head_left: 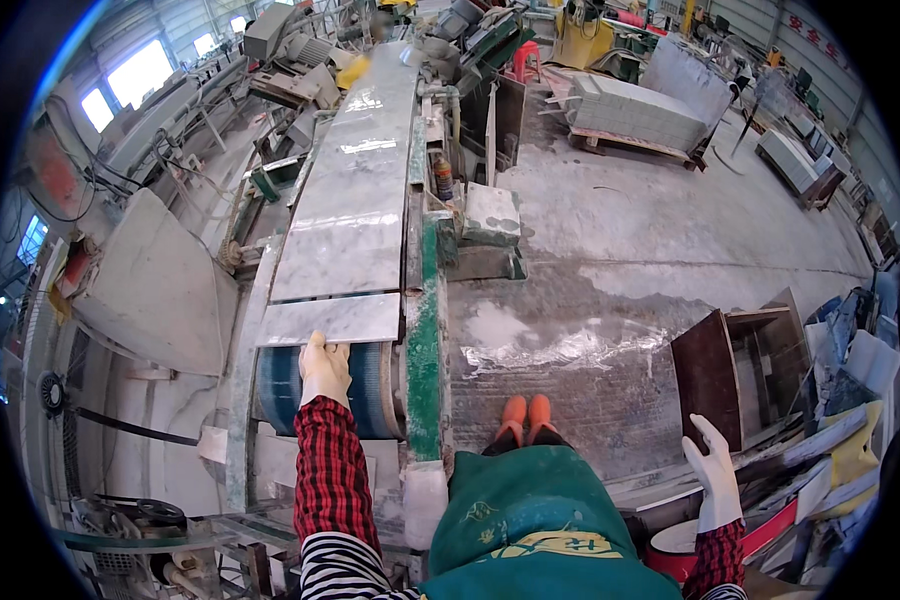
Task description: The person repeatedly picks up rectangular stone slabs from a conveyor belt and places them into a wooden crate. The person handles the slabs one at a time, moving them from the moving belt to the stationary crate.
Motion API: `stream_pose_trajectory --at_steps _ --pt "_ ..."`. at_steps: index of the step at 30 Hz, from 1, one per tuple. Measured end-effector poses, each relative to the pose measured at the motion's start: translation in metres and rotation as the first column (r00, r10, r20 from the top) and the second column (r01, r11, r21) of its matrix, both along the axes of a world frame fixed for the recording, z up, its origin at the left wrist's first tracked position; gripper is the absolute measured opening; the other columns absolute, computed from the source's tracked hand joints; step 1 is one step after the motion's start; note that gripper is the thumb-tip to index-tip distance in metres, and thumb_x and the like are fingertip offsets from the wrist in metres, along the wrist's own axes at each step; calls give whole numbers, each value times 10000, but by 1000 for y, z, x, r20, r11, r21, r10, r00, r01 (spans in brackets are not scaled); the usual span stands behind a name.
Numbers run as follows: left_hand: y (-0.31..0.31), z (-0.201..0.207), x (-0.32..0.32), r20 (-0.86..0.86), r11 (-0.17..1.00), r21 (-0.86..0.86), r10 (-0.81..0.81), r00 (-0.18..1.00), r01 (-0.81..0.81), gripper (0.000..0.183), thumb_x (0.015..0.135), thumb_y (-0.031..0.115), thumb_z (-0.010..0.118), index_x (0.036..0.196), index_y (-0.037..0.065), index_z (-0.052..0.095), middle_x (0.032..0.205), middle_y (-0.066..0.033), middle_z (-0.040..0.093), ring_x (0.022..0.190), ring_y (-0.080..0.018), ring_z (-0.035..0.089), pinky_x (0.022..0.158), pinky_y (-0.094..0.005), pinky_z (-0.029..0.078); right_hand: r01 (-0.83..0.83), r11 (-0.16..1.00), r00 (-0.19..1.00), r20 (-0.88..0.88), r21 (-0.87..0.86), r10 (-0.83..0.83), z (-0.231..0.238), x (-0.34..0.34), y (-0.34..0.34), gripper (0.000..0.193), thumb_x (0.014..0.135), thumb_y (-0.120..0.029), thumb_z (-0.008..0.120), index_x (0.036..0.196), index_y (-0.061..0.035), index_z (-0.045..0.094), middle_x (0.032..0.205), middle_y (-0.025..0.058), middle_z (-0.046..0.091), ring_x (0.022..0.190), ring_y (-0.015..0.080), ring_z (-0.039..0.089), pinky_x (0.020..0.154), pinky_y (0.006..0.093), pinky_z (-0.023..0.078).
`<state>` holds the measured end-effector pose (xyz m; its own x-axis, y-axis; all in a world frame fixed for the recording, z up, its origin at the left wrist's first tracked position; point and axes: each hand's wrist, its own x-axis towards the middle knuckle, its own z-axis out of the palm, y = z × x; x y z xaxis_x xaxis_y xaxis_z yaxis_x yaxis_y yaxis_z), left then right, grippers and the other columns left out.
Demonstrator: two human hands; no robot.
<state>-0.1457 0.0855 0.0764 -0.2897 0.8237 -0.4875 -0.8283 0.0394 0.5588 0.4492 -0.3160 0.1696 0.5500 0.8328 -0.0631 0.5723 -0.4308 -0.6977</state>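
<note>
My left hand (324, 372), in a pale glove, grips the near edge of a narrow grey-white stone slab (335, 319). That slab lies across the near end of a conveyor, over its blue ribbed roller (368, 388). Just beyond it, past a thin gap, a long wet polished stone slab (345, 240) runs along the line. Out to the right, my right hand (714, 470) hangs in a matching glove with thumb and fingers apart, holding nothing. It is nearest to a dark wooden box (708, 378) and the scrap pieces beside it.
A green conveyor rail (427, 345) stands between the slabs and my orange boots (526, 412). A bottle (443, 178) sits by the line. Stacked pale blocks (635, 115) rest on a pallet at the far right. Offcuts (855, 400) crowd the right side; the wet floor (570, 345) shines.
</note>
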Motion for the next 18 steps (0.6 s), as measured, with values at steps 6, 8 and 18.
stream_pose_trajectory --at_steps 6,8,18 --pt "15 -20 -8 9 995 97 10 1000 -11 378 1001 51 531 1364 -4 444 1369 -228 557 1269 -400 593 1077 -574 525 -142 989 982 117 -30 145 -13 -7 0 515 856 -86 795 1350 -44 657 1391 195 637 1327 317 588 1140 394 431" --pt "18 -19 -5 -12 994 108 2 1000 -1 382 1008 61 525 1368 -26 435 1382 -240 548 1269 -395 595 1088 -556 525 -171 985 974 142 -40 175 -18 -8 3 519 839 -83 813 1336 -52 665 1372 206 648 1301 336 610 1125 401 448" --pt "5 17 1 -196 989 -6 -146 970 148 381 1068 141 480 1359 -105 495 1392 -250 588 1295 -342 599 1142 -452 487 -248 967 955 154 -59 254 -21 -28 19 494 849 -96 801 1322 -40 669 1359 194 660 1311 313 607 1131 401 454"
